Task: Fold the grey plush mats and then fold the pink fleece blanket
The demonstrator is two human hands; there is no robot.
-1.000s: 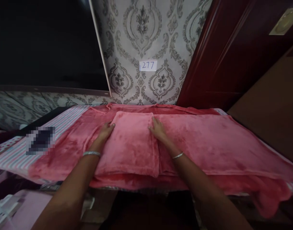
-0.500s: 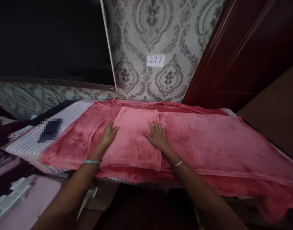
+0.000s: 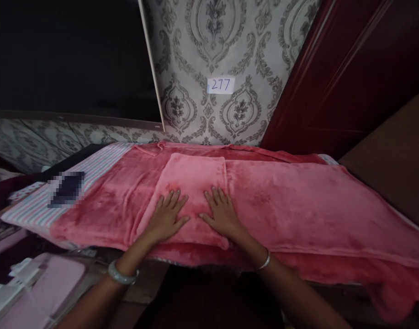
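A pink plush blanket [image 3: 281,205] is spread over a long surface, with a section of it folded over into a flat panel [image 3: 198,176] in the middle. My left hand [image 3: 167,217] lies flat on the left part of this panel, fingers spread. On the panel's right part rests my right hand [image 3: 223,212], also flat with fingers apart, close to the panel's right edge. Neither hand grips the cloth. Darker red layers of the blanket show to the left, behind and along the front edge, where a corner hangs down at the right.
A striped cloth [image 3: 27,212] lies under the blanket at the left, with a dark blurred-out object [image 3: 66,188] on it. Behind stand a large dark screen [image 3: 68,59] and a patterned wall with a paper label [image 3: 220,85]. A dark red wooden panel [image 3: 308,105] rises at right.
My left hand has moved from the panel's left edge inward and nearer to me, now flat on top. My right hand has slid slightly nearer to me. The blanket looks nearly unchanged.
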